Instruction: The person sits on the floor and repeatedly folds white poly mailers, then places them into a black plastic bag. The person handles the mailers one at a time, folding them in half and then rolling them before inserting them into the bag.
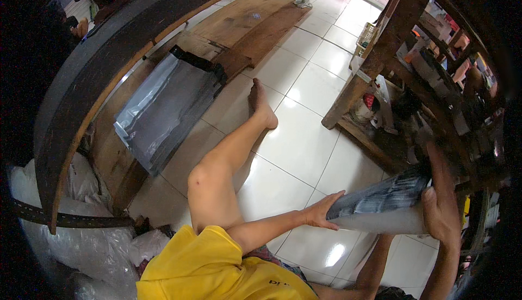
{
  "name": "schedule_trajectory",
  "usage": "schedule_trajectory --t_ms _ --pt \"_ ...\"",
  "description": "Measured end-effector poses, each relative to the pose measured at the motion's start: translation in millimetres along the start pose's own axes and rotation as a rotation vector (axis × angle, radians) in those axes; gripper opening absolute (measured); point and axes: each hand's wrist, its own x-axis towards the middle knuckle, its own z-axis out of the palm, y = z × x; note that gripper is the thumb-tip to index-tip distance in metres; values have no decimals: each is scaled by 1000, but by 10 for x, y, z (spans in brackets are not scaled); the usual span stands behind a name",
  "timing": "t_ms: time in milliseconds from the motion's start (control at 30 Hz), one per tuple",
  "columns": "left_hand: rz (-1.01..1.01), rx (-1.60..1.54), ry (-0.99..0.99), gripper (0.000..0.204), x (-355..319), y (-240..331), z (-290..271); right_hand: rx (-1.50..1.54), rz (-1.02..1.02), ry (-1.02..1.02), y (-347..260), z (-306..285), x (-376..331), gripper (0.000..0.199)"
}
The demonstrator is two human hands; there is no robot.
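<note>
Left hand (322, 212): grips left end of folded denim (376, 202)
Right hand (441, 215): open, spread against its right end
Folds: even pressure from both sides keeps them neat

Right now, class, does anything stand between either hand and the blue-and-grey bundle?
Nothing visible does. The left hand meets the near-left end of the blue-and-grey bundle directly, and the right hand is against its right end.
</note>
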Motion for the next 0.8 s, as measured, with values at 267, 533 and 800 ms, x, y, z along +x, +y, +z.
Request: schedule_trajectory --t_ms 267,533,800 --pt "-89 145 398 121 -347 187 853 7 -297 -201 -32 -108 -92 107" --pt "-36 15 139 116 -100 -189 416 34 -158 79 -7 -98 -85 91" --pt "-171 -111 38 126 53 41 185 -130 -166 168 82 -175 -284 99"
